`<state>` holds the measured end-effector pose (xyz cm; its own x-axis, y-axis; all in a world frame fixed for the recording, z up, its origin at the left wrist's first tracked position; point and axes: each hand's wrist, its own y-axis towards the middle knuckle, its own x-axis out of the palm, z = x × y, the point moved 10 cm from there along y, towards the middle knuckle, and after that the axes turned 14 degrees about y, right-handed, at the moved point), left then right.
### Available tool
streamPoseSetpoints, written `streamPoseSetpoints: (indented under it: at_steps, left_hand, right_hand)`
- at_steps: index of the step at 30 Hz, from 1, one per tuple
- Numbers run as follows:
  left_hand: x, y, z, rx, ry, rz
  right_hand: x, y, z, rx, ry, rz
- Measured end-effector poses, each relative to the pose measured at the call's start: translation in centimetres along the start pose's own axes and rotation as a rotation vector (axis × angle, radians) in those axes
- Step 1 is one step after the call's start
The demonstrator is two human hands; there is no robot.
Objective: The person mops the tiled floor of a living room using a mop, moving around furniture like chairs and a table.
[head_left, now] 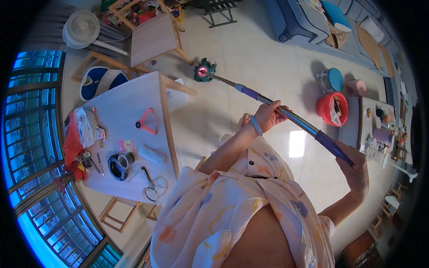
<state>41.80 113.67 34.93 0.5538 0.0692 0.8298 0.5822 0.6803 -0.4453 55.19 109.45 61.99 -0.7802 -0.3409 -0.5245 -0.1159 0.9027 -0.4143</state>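
Observation:
A mop with a metal telescopic handle (298, 120) runs diagonally across the floor in front of me. At its far end, a dark green mop head (207, 74) with a pink collar rests on the tiles. My right hand (353, 164) is wrapped around the purple grip near the handle's upper end. Farther down the shaft, my left hand (269, 117) has its fingers around the metal tube. A pale blue bangle (256, 125) circles the left wrist.
A pale table (117, 110) with wooden edges stands to the left, bearing a kettle and other items. A wooden chair (154, 40) and a fan (81, 28) stand beyond it. To the right are a red bucket (323, 109), a blue-topped stool (335, 79) and a grey sofa (301, 23).

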Motion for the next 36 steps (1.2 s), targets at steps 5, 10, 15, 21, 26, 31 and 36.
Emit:
streamPoseSetpoints:
  at_steps: [5,10,15,21,26,31,36]
  left_hand:
    - [-6.8,2.6,7.1,0.129,0.114,0.305]
    - [-20.0,4.6,12.5,0.124,-0.044,0.458]
    - [-27.1,6.5,14.6,0.100,-0.164,0.389]
    - [-26.4,8.0,18.6,0.116,-0.311,0.435]
    - [-24.1,9.1,24.0,0.160,-0.257,0.439]
    - [-26.7,8.9,27.4,0.159,-0.150,0.613]
    - [-35.1,7.6,28.7,0.171,-0.135,0.851]
  right_hand:
    - [1.7,9.2,2.5,-0.079,0.092,-0.036]
    - [11.4,18.3,-3.0,-0.241,-0.030,-0.223]
    - [16.7,26.3,-7.0,-0.309,-0.199,-0.366]
    - [15.9,33.6,-10.6,-0.148,-0.075,-0.472]
    - [13.6,38.5,-9.9,0.086,0.113,-0.390]
    - [14.5,42.6,-7.7,0.149,0.175,-0.444]
    - [19.4,46.9,-6.0,0.262,0.263,-0.512]
